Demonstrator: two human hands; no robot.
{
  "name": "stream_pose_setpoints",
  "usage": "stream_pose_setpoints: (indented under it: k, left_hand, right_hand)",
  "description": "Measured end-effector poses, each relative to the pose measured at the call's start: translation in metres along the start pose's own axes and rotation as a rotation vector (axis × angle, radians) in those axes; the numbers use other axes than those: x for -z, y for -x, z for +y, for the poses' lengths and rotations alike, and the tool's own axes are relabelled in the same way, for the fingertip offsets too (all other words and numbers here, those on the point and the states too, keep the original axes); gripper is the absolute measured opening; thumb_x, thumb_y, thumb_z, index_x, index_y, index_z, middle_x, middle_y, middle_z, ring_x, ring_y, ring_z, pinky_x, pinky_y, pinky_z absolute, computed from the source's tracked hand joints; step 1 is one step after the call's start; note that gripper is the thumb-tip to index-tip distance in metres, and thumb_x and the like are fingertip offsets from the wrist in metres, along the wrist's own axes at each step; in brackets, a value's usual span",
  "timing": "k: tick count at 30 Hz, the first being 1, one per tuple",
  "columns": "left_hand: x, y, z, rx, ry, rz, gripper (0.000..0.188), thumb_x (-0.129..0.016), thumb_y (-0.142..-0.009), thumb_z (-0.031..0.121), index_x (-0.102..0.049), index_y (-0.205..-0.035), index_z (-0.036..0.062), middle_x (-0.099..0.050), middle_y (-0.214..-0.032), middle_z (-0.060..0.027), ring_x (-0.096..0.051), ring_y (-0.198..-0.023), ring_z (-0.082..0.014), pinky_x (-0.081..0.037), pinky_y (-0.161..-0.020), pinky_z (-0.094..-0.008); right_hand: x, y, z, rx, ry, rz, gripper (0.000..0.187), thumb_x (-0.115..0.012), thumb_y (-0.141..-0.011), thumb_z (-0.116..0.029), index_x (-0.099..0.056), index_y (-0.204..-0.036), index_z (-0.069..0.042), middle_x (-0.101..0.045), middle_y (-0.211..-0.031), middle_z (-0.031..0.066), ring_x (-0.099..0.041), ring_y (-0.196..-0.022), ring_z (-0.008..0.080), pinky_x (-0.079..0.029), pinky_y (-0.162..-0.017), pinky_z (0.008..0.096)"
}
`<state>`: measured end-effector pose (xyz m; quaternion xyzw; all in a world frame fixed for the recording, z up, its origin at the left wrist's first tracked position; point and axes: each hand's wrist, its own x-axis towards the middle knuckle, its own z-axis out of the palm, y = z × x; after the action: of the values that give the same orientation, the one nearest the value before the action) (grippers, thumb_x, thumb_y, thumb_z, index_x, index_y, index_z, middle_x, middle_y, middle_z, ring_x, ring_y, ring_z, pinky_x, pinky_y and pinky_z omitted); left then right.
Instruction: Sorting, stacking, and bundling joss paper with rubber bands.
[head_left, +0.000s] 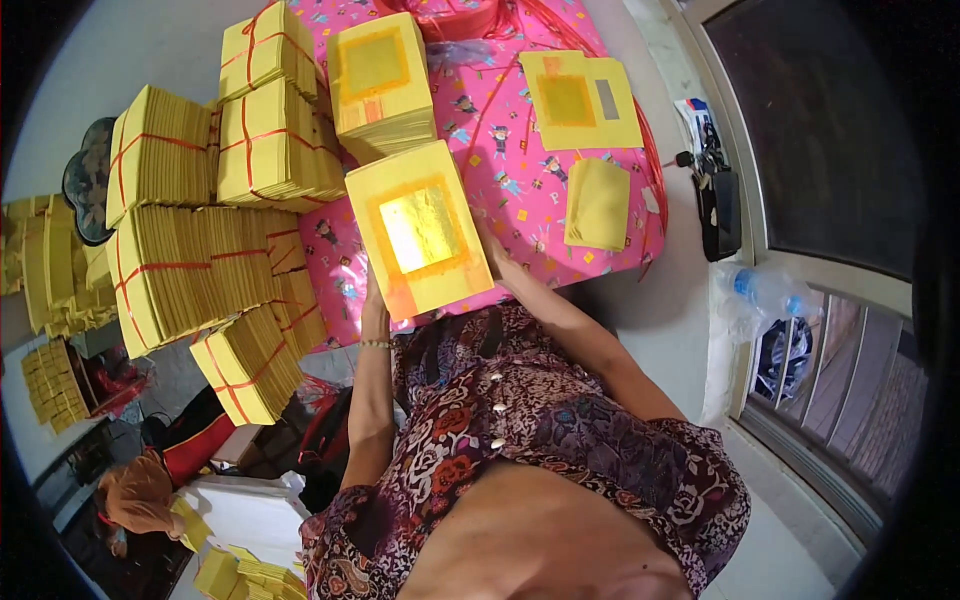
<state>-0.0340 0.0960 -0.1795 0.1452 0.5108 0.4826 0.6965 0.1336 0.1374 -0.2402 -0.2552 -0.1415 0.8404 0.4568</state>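
Observation:
Between my two hands is a thick stack of yellow joss paper (370, 215), its top sheet bearing a shiny gold foil square with an orange border. My left hand (376, 290) grips the stack's left side, fingers mostly hidden beneath it. On the opposite side my right hand (494, 250) presses against the edge, also partly covered. Just beyond stands another foil-topped stack (385, 125). To the right on the pink patterned tabletop (490, 150) lie flat yellow sheets with a foil square (565, 97) and a smaller plain yellow pile (598, 205).
Several yellow bundles tied with red string (265, 150) are piled along the left side. Red string (460, 18) lies coiled at the far edge. A clear plastic bottle (765, 290) is by the window at right. Another person (140, 495) is at the lower left, near more yellow paper.

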Motion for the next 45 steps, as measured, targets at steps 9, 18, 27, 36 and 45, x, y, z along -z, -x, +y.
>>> stream_pose_setpoints:
  k: [9, 18, 27, 36, 45]
  left_hand:
    - [0.042, 0.005, 0.019, -0.114, -0.049, 0.091, 0.057, -0.036, -0.098, 0.045, -0.039, -0.136, 0.0026, -0.05, -0.131, -0.0118, -0.052, -0.116, -0.0234, -0.042, -0.098, -0.0364]
    - [-0.021, 0.102, 0.019, -0.064, 0.5, 0.668, 0.072, -0.025, -0.093, 0.057, -0.029, -0.137, -0.0005, -0.043, -0.135, -0.0163, -0.034, -0.131, -0.0295, -0.021, -0.108, -0.0523]
    - [-0.1, 0.134, 0.028, -0.053, 1.051, 0.271, 0.078, -0.02, -0.091, 0.06, -0.021, -0.145, 0.0038, -0.021, -0.15, -0.0188, -0.016, -0.14, -0.0338, -0.013, -0.113, -0.0502]
    - [-0.115, 0.141, 0.066, -0.061, 1.228, 0.129, 0.078, -0.016, -0.088, 0.06, -0.027, -0.145, 0.0078, -0.022, -0.151, -0.0158, -0.017, -0.14, -0.0347, -0.01, -0.111, -0.0578]
    - [-0.077, 0.127, 0.064, -0.017, 1.28, 0.078, 0.078, -0.023, -0.088, 0.058, -0.018, -0.147, 0.0074, -0.013, -0.153, -0.0168, -0.009, -0.141, -0.0373, 0.0, -0.109, -0.0629]
  right_hand:
    - [-0.05, 0.04, -0.043, -0.14, 0.281, 0.193, 0.072, -0.028, -0.096, -0.059, -0.032, -0.141, -0.002, -0.047, -0.134, 0.0116, -0.049, -0.119, 0.0217, -0.041, -0.097, 0.0341]
    - [-0.093, -0.023, -0.172, 0.719, 1.269, 0.016, 0.043, -0.041, -0.098, -0.033, -0.051, -0.125, -0.001, -0.058, -0.119, 0.02, -0.056, -0.111, 0.032, -0.042, -0.094, 0.0385]
    - [-0.161, -0.107, -0.165, 0.325, 1.883, -0.566, 0.051, -0.035, -0.097, -0.042, -0.057, -0.114, 0.0, -0.061, -0.109, 0.0219, -0.057, -0.103, 0.038, -0.044, -0.09, 0.0434]
    - [-0.163, -0.111, -0.145, 0.222, 1.933, -0.636, 0.053, -0.033, -0.097, -0.045, -0.057, -0.108, 0.001, -0.062, -0.102, 0.0243, -0.057, -0.1, 0.0405, -0.044, -0.088, 0.0441]
    - [-0.162, -0.13, -0.124, 0.319, 1.996, -0.591, 0.048, -0.036, -0.096, -0.044, -0.057, -0.1, 0.0, -0.062, -0.097, 0.0245, -0.057, -0.095, 0.0424, -0.044, -0.084, 0.0475]
